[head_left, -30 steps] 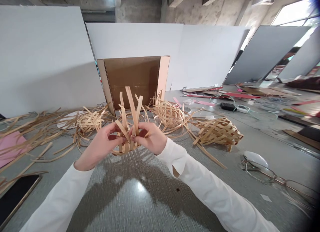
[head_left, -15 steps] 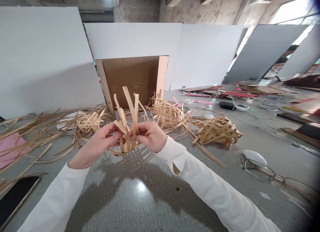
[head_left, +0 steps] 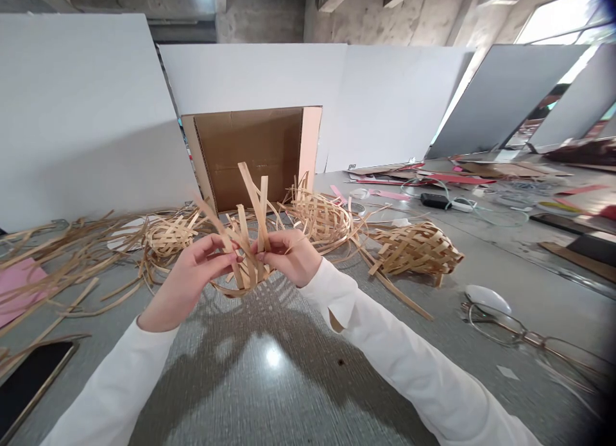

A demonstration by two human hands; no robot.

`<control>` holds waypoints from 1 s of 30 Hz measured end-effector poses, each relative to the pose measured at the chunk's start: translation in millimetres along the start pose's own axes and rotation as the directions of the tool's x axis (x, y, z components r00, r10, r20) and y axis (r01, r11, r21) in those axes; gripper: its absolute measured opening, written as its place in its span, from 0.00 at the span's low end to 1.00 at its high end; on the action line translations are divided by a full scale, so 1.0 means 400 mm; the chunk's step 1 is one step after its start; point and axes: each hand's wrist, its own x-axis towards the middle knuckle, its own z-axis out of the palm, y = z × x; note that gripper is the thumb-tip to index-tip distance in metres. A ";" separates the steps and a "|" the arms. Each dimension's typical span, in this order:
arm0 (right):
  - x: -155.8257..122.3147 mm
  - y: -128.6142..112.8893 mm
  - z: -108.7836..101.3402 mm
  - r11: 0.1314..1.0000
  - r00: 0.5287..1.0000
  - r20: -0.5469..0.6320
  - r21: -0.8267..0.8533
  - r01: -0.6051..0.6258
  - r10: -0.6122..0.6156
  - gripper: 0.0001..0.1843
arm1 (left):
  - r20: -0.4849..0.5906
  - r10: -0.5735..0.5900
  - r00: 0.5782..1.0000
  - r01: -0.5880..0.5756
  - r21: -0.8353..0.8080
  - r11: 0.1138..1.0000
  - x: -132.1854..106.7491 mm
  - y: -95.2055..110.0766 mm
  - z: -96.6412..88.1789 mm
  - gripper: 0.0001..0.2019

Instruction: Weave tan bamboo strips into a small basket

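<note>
Between my hands is a small, partly woven basket (head_left: pixel 248 276) of pale flat bamboo-like strips, with several loose ends standing upward. My left hand (head_left: pixel 205 266) pinches a strip (head_left: pixel 212 214) at the basket's left side, its upper end blurred. On the right side, my right hand (head_left: pixel 289 255) is closed with thumb and fingers on the upright strips (head_left: pixel 257 205) at the rim. Fingers of both hands hide part of the weave. The basket's curved underside faces me, just above the grey table (head_left: pixel 231 382).
Woven pieces lie behind at left (head_left: pixel 171 234), centre (head_left: pixel 322 218) and right (head_left: pixel 416 248), among loose strips. A cardboard box (head_left: pixel 250 157) stands behind. Eyeglasses (head_left: pixel 532 337) and a white mouse (head_left: pixel 487 300) lie right, a phone (head_left: pixel 33 388) left.
My left hand has shifted slightly right, and the strip in its fingers now leans out to the left. My right hand stays at the rim.
</note>
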 end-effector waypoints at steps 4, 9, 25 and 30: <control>0.002 0.009 0.001 0.999 0.999 0.034 -0.005 0.034 -0.033 0.07 | 0.043 0.057 0.997 -0.061 0.096 0.993 -0.002 -0.005 0.010 0.09; -0.002 -0.003 0.004 0.998 1.000 0.023 -0.055 0.016 -0.015 0.07 | 0.046 0.090 0.995 -0.096 0.131 0.987 -0.005 -0.002 0.014 0.13; 0.000 0.010 0.016 0.974 0.984 0.173 0.225 -0.011 -0.029 0.19 | -0.209 0.089 0.974 -0.058 0.149 0.987 0.008 -0.016 0.009 0.12; -0.003 0.007 0.027 0.988 0.991 0.135 0.153 -0.002 -0.019 0.06 | -0.222 0.069 0.973 -0.042 0.125 0.991 0.007 -0.014 0.011 0.11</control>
